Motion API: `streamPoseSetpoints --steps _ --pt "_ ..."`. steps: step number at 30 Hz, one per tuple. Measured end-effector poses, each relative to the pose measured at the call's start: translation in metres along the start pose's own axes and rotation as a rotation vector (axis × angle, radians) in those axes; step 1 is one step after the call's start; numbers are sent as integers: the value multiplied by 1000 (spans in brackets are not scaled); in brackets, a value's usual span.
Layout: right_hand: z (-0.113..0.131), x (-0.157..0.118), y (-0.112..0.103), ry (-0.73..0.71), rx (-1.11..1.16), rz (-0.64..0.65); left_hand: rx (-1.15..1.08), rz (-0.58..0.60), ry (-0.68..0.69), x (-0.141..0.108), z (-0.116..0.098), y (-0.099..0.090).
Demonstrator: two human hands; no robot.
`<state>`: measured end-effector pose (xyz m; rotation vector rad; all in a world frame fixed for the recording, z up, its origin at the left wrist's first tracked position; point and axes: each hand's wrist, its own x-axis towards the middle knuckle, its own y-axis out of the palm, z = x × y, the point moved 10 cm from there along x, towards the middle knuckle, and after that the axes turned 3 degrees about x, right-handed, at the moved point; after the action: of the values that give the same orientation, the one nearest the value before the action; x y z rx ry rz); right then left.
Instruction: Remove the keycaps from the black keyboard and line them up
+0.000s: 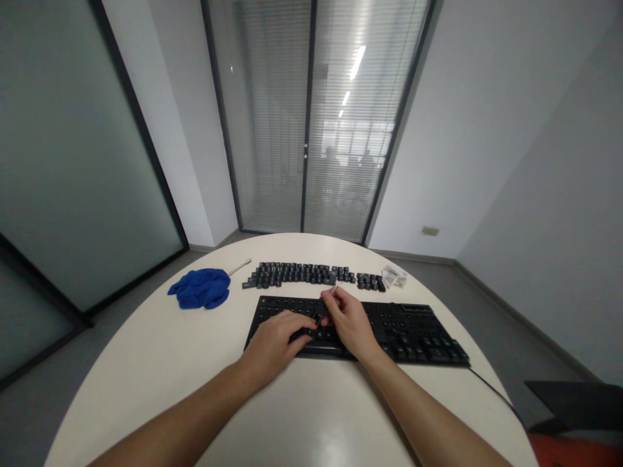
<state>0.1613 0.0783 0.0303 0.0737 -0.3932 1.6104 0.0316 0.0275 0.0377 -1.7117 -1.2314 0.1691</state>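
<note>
A black keyboard (413,327) lies near the middle of the table, many of its keycaps off on the left and centre, with caps still on at the lower right. My left hand (280,334) rests over its left half, thumb and forefinger apart, the fingertips touching the keyboard. Just right of it, my right hand (348,318) is closed in a pinch above the keyboard's middle. Something small, dark and thin shows at its fingertips, too small to name. Loose black keycaps (292,274) lie in rows behind the keyboard.
On the left of the round white table (160,363) lies a crumpled blue cloth (202,288) with a thin white stick (240,266) by it. Clear crumpled plastic (394,276) sits at the back right. The keyboard's cable (496,392) runs off the right edge, near a dark chair (579,405).
</note>
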Motion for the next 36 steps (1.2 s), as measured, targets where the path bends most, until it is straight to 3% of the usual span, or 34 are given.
streamPoseSetpoints --steps 13,24,31,36 --pt "5 -2 4 -11 -9 23 -172 67 -180 2 12 1" --pt "4 -2 2 -15 -3 16 -148 35 -28 2 4 3" --pt "3 -2 1 -11 -13 10 -25 29 -100 0 10 3" --pt "2 -2 1 3 -14 4 68 18 -40 1 2 -1"
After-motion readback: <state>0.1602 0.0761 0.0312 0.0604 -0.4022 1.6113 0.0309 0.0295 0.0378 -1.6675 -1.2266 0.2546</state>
